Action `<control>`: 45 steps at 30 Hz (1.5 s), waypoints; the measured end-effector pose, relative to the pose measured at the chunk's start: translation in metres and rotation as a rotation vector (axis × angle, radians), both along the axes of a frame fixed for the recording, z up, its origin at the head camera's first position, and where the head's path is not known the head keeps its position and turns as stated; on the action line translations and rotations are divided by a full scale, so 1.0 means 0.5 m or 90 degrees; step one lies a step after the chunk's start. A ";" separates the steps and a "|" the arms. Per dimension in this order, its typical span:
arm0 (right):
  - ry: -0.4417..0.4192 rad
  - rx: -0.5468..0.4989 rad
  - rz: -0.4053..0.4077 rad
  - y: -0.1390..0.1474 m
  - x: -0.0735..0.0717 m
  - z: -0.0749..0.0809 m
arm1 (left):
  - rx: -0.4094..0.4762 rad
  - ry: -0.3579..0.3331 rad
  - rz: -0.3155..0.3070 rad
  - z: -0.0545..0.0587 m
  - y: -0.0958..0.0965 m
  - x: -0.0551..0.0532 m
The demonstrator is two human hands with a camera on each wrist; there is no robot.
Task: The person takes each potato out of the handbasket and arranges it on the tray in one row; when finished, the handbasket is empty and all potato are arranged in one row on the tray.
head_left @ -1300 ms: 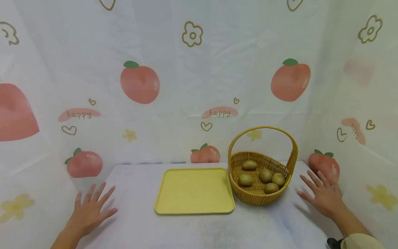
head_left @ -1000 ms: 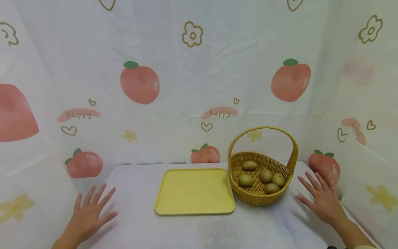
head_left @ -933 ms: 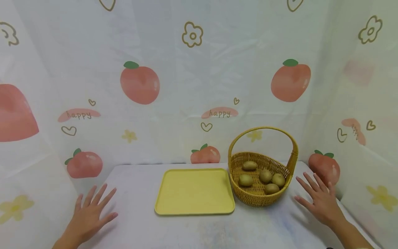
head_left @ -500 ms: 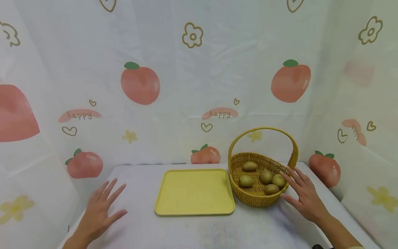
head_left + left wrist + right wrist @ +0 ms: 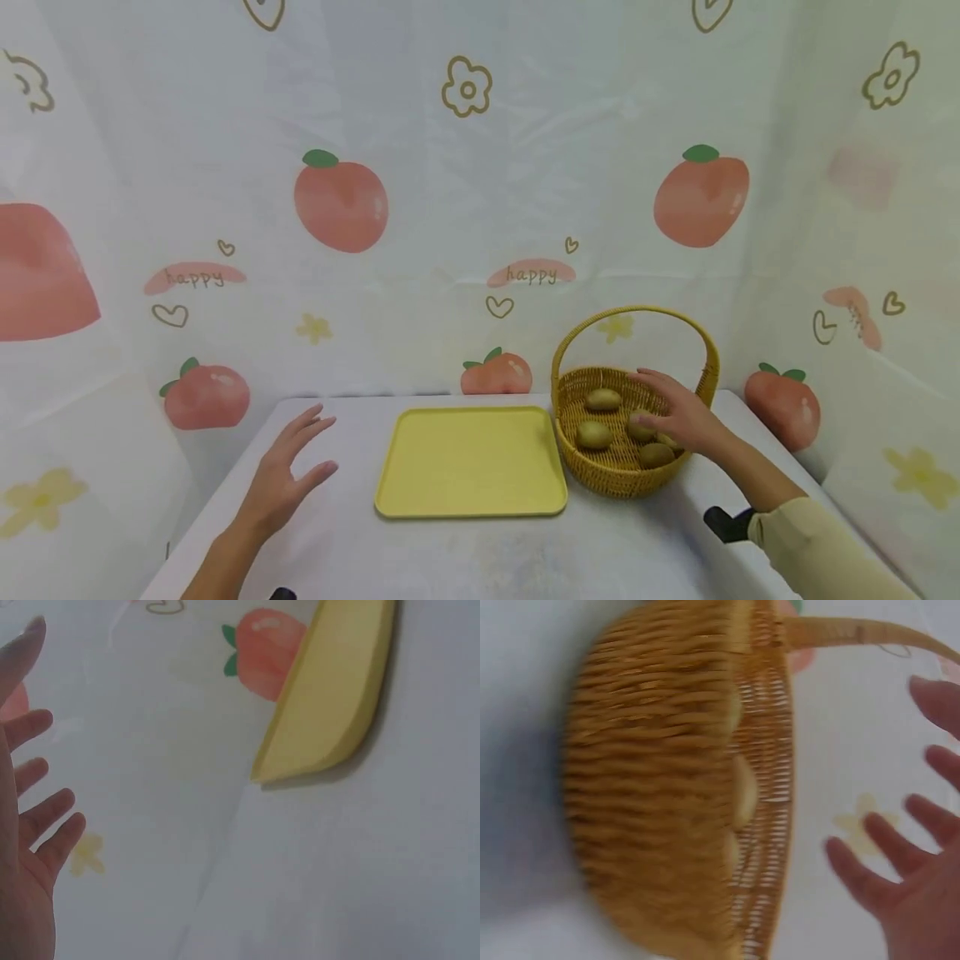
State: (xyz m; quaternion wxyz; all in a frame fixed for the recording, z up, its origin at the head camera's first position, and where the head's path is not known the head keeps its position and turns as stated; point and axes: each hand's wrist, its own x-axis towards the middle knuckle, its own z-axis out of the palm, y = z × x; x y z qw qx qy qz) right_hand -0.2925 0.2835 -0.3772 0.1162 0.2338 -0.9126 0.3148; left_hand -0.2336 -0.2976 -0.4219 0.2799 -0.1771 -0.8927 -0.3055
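A wicker basket (image 5: 618, 482) with a tall arched handle stands at the right of the table, holding several brown kiwifruit (image 5: 594, 434). Over its right side hovers my right hand (image 5: 682, 417), fingers spread and nothing held; it partly covers the kiwifruit beneath. In the right wrist view that hand (image 5: 915, 862) appears above the basket's rim (image 5: 776, 787), apart from it. To the basket's left lies a yellow rectangular tray (image 5: 471, 462) with nothing on it. My left hand (image 5: 281, 483) is raised left of the tray, fingers loosely extended, touching nothing.
The table (image 5: 465, 558) has a white cover. A white curtain (image 5: 420, 208) printed with peaches and flowers closes off the back and both sides, close behind the basket and tray. A dark strap piece (image 5: 729, 525) sits at my right wrist.
My right hand has moved left from beside the basket to above its right part. My left hand has shifted right, nearer the tray. Basket, kiwifruit and tray have stayed put.
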 end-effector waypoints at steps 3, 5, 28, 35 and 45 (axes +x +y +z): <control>-0.113 -0.032 0.029 -0.008 -0.029 0.019 | 0.044 -0.023 -0.018 0.003 0.015 -0.011; -0.203 -0.059 0.055 -0.012 -0.050 0.025 | 0.083 -0.061 -0.040 0.002 0.023 -0.018; -0.531 -0.108 0.095 -0.089 -0.137 -0.054 | 0.274 -0.385 0.045 -0.109 0.095 -0.076; -0.528 -0.072 0.049 -0.110 -0.140 -0.060 | 0.280 -0.390 0.048 -0.124 0.104 -0.073; -0.558 -0.008 -0.007 -0.122 -0.155 -0.068 | 0.218 -0.419 0.057 -0.142 0.102 -0.080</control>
